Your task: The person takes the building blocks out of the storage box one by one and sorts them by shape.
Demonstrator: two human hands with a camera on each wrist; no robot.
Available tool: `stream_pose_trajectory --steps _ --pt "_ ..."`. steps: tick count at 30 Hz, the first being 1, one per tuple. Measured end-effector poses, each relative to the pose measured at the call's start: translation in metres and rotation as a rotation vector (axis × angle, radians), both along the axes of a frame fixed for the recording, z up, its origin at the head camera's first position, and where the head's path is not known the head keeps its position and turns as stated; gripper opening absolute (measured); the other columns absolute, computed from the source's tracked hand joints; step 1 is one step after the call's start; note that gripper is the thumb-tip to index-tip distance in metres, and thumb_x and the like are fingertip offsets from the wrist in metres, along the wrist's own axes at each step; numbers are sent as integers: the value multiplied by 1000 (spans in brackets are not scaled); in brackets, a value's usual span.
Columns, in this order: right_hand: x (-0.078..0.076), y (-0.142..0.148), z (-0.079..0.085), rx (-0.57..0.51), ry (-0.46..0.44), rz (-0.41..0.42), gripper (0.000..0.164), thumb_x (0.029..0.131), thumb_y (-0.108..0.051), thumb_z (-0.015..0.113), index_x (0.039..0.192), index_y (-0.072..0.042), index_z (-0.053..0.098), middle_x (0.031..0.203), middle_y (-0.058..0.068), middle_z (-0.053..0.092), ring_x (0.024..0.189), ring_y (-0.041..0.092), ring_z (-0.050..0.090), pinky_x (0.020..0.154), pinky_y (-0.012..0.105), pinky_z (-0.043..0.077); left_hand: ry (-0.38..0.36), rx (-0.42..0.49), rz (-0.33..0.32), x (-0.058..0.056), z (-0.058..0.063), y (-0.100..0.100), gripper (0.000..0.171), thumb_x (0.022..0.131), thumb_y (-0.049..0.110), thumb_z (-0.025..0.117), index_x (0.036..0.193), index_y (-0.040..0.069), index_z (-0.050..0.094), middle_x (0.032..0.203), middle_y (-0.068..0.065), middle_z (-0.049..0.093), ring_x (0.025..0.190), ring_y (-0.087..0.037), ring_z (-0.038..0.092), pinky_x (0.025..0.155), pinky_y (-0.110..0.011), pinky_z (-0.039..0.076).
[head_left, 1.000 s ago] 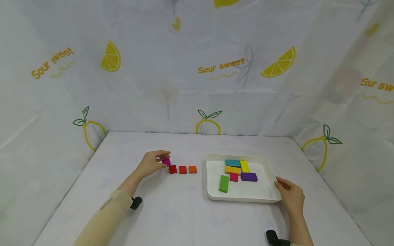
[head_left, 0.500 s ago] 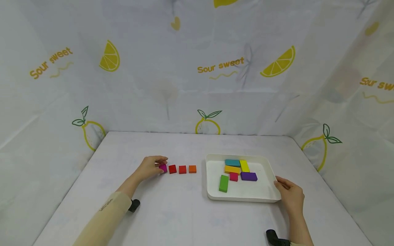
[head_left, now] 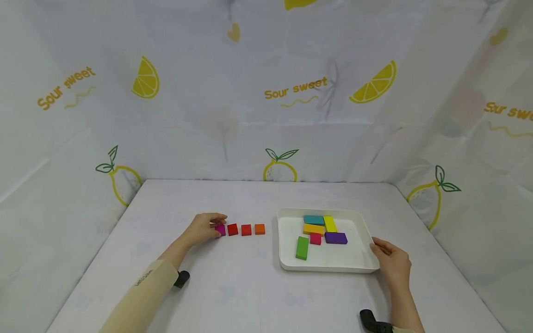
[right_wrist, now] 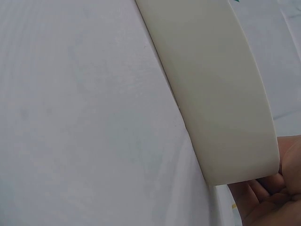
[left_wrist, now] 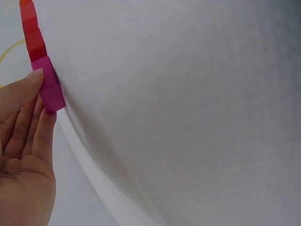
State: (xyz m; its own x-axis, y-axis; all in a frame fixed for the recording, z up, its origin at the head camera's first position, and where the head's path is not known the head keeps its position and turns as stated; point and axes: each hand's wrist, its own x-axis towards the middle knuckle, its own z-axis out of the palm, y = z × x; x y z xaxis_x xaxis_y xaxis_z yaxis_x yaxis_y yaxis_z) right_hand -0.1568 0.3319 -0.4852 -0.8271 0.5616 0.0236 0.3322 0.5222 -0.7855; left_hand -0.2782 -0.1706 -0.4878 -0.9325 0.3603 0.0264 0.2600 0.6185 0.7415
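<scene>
My left hand (head_left: pixel 204 227) pinches a magenta block (head_left: pixel 221 230) between thumb and fingers at the left end of a row on the table. In the left wrist view the thumb lies on one side of the magenta block (left_wrist: pixel 48 84). To its right stand a dark red block (head_left: pixel 232 230), a red block (head_left: pixel 246 230) and an orange block (head_left: pixel 260 229), with small gaps between them. My right hand (head_left: pixel 393 263) grips the right side of a white tray (head_left: pixel 333 264), its thumb at the rim. In the right wrist view the tray wall (right_wrist: pixel 216 94) hides part of the fingers.
Inside the tray lie a teal block (head_left: pixel 313 220), a yellow block (head_left: pixel 330 224), an amber block (head_left: pixel 313 229), a pink-red block (head_left: pixel 315 238), a purple block (head_left: pixel 335 238) and a green block (head_left: pixel 302 248). A lemon-print cloth (head_left: pixel 200 115) hangs behind the table.
The left hand has brought the magenta block left and down, from above the dark red block to the row's left end. The right hand and tray stay in place.
</scene>
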Motion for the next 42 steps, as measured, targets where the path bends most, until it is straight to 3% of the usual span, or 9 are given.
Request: stream_pose_trajectory --steps 16,24,29,34,37,42 --pt "-1 1 -1 4 2 6 36 94 -27 65 123 -6 69 119 18 71 70 -30 39 64 -1 39 -18 1 15 1 1 -1 52 81 -4 73 131 3 62 116 -10 72 114 -27 63 103 -45 53" --pt "-2 0 0 -7 9 17 37 95 -28 65 123 -3 69 121 21 69 69 -30 39 62 -3 38 28 72 110 4 8 7 56 84 14 76 135 2 57 128 -17 67 120 -33 62 106 -45 50" --pt "-1 1 0 -6 7 20 39 95 -29 65 123 -3 69 119 21 70 69 -30 38 61 -2 37 80 148 154 12 15 43 60 84 19 77 137 1 56 135 -17 62 126 -35 59 107 -44 50" --pt "-2 0 1 -8 4 20 38 95 -29 64 123 -4 69 120 20 70 69 -30 39 62 -2 38 183 245 181 31 23 100 62 82 19 80 136 0 56 135 -17 62 125 -35 59 106 -46 52" --pt "-2 -1 1 -10 -1 17 39 95 -30 64 124 -4 69 120 20 70 69 -31 39 63 -2 38 238 257 183 44 26 134 61 82 20 80 135 1 57 132 -16 63 121 -34 62 102 -46 54" --pt "-1 -1 1 -9 6 12 39 94 -30 66 123 -4 69 119 20 70 69 -31 39 62 -2 38 194 252 200 64 31 184 59 85 25 77 136 4 56 131 -14 63 120 -31 61 100 -44 56"
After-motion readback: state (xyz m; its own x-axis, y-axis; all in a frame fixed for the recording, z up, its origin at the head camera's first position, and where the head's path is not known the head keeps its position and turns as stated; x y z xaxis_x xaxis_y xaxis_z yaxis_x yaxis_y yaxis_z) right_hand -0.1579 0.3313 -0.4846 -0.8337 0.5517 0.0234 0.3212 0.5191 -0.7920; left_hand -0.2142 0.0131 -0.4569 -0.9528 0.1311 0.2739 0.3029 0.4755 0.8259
